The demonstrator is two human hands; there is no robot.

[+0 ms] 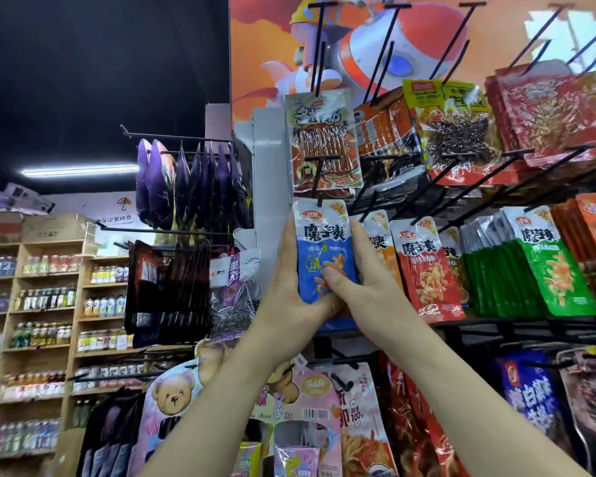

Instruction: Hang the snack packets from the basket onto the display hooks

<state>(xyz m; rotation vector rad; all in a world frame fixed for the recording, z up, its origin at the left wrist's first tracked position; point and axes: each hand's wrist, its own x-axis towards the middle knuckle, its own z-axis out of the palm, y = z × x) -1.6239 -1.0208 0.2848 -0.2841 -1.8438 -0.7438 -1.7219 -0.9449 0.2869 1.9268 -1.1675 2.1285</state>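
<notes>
Both forearms rise from the bottom edge to the centre of the frame, where we see the two hands closed on one blue packet [324, 249]. The left hand [289, 287] cups its lower left corner, with the fingers lying up along the left edge. The right hand [362, 280] pinches the right side, with the thumb pressed across the lower front and the fingers behind the edge. The packet stands upright, and its top edge meets a black hook [319, 180] of the display rack. We cannot tell whether the hook passes through its hole. Just to the right hang red packets [424, 270] of the same make, then green packets [544, 266]. Below the hands hangs a pink bear packet [172, 397]. Above, an orange poster [358, 46] backs the bare upper hooks. At far left, wooden shelves [76, 270] carry rows of bottles.
</notes>
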